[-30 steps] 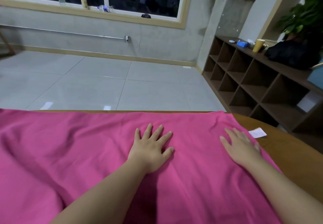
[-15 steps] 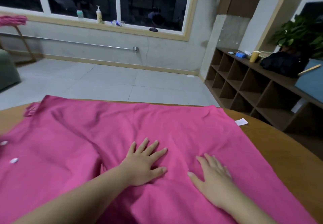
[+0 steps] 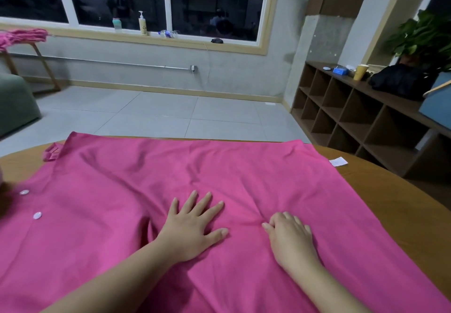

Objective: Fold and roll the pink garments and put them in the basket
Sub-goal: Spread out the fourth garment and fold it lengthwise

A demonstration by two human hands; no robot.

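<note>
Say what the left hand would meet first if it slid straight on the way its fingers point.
The left hand lies flat on the pink garment, pointing away and slightly right. It would likely meet only more cloth, then the garment's far edge at the table rim; nothing else shows there.

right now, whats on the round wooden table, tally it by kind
spread-out pink button-up garment: 1
round white buttons on it: 2
small white paper label at its far right corner: 1
bare hands resting on the garment, left hand and right hand: 2
total: 6
</note>
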